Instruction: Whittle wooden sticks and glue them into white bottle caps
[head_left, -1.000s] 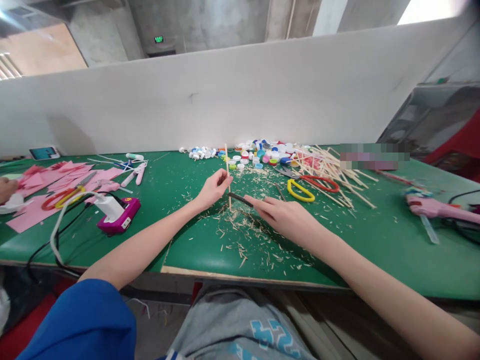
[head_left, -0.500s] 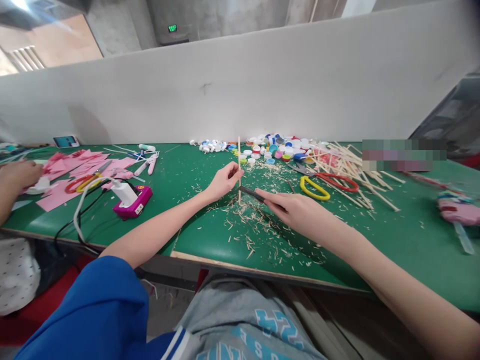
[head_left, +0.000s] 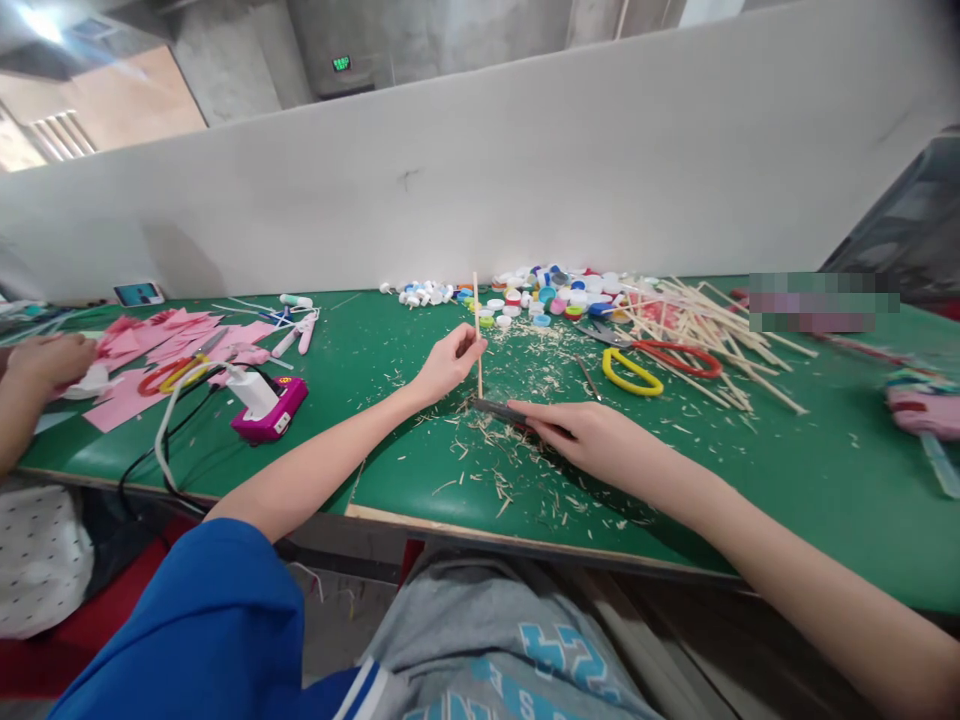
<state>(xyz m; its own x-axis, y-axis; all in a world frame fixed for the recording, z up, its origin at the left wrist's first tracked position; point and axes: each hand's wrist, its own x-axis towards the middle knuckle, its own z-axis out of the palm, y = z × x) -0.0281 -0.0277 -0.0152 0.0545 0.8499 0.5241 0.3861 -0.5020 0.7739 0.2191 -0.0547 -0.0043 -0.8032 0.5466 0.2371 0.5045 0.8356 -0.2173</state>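
My left hand pinches a thin wooden stick that stands nearly upright above the table. In my right hand is a dark knife, its blade at the stick's lower end, below my left fingers. The knife's handle is mostly covered by my fingers. Wood shavings lie scattered on the green table under and around both hands.
Bottle caps lie behind my hands. Scissors and a pile of wooden sticks are at right. Leftward are a purple power adapter with cables, pink paper and another person's hand.
The knife in my right hand has slid down along the stick to its lower end. My left hand keeps its hold in about the same place.
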